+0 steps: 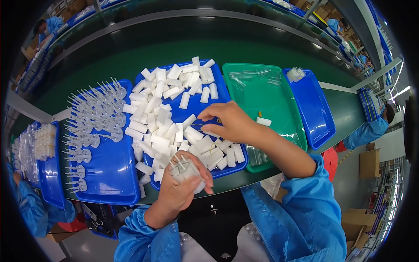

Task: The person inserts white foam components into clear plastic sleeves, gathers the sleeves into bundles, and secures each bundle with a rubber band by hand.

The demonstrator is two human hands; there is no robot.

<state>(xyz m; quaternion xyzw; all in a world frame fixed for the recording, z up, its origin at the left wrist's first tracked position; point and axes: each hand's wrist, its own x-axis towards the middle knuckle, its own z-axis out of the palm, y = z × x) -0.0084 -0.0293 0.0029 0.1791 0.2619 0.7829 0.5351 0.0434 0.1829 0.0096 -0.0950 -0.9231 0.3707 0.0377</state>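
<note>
My left hand (172, 187) is closed around a white plastic piece with several thin prongs (182, 169), held upright in front of the blue tray's near edge. Above the tray, my right hand (229, 123) is open, its thumb and fingers apart. Its fingertips are nearest to a white block (189, 120) at the side of the heap; a thin tan strand (197, 125) shows by them. Many short white blocks (152, 105) lie piled in this blue tray (181, 114), some spilling over its left side.
To the left, a blue tray (109, 177) bears rows of white pronged pieces (94, 113). On the right are a green tray (279, 102) with clear tubes (248, 74) and a blue tray (312, 105) with small translucent parts (296, 74). A green conveyor (174, 39) runs behind. Other people work nearby.
</note>
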